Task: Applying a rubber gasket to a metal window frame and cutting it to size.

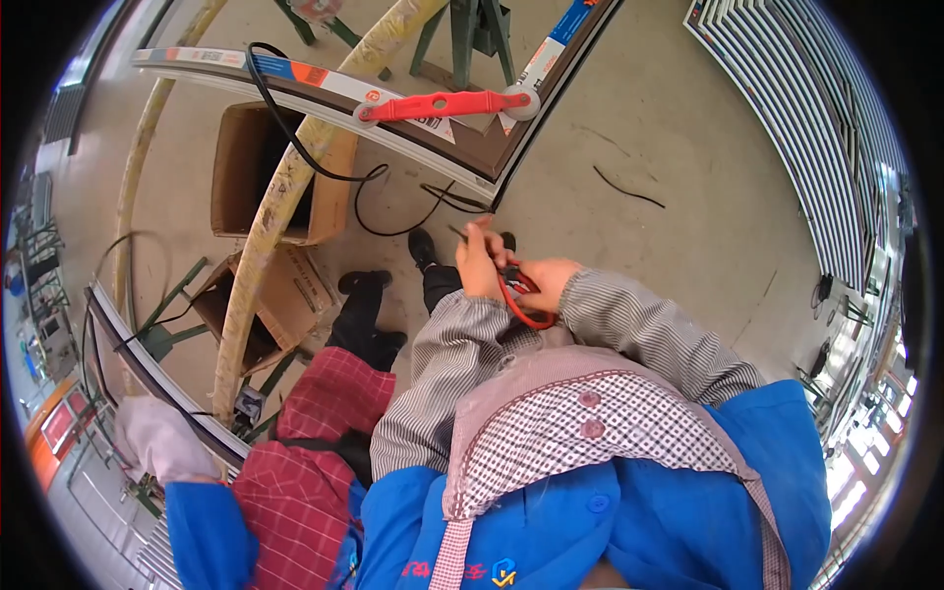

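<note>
Close in front of my body, my right hand (549, 279) is closed around red-handled pliers (523, 291), whose dark jaws point toward my left hand (479, 260). The left fingers are pinched together, and a thin dark end, seemingly of a black rubber strip, sticks out beside them. Just beyond my hands is the corner of a brown window frame (479, 154) with a pale edge. A long black rubber strip (313, 163) loops over the frame and hangs down to that corner. Across the corner lies a red hand roller (444, 104) with a pale wheel at each end.
Yellowish wrapped bars (258, 270) and green stands (462, 44) are under the frame. Cardboard boxes (334, 187) stand on the floor to the left. A co-worker in a red checked apron (295, 492) is at my left. A black strip offcut (629, 187) and stacked profiles (787, 128) lie right.
</note>
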`<action>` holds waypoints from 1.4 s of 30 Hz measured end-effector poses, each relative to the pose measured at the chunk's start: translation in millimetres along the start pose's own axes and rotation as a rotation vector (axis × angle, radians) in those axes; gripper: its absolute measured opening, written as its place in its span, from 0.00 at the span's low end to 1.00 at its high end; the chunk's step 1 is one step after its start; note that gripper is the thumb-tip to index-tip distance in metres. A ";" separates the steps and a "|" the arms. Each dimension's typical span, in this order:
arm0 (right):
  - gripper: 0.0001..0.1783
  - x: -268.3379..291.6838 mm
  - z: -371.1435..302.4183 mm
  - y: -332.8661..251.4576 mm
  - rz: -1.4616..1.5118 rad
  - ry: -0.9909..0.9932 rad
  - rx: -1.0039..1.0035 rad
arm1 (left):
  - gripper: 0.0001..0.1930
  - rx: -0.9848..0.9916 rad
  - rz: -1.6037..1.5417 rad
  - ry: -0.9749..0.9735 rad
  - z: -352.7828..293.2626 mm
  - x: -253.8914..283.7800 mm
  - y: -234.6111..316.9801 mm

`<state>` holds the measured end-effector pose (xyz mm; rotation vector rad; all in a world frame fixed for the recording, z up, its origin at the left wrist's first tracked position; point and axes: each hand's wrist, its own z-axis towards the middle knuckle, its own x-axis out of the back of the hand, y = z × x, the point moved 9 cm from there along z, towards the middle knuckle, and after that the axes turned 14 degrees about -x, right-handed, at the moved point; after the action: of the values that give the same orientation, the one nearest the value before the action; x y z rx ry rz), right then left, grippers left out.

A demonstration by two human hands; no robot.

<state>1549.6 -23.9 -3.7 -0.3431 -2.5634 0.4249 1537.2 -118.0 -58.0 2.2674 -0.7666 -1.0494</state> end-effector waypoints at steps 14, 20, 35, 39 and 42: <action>0.20 66.0 73.3 23.3 0.776 0.541 -0.233 | 0.06 -0.051 0.376 -0.022 43.4 -21.2 22.9; 0.20 81.7 57.1 20.1 0.816 0.663 -0.254 | 0.06 -0.046 0.372 0.004 43.6 -19.7 23.1; 0.20 69.2 71.3 39.6 0.864 0.490 -0.182 | 0.07 0.127 0.224 0.035 28.9 -25.0 8.6; 0.21 57.3 66.6 43.7 0.839 0.497 -0.186 | 0.09 0.221 0.183 0.051 27.2 -27.7 5.5; 0.21 63.8 63.1 23.5 0.831 0.505 -0.111 | 0.08 0.167 0.262 0.004 34.7 -21.3 11.3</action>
<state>1466.9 3.5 -35.3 -1.3753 -1.8570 0.4066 1495.0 -119.1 -59.5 2.2256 -1.1515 -0.8866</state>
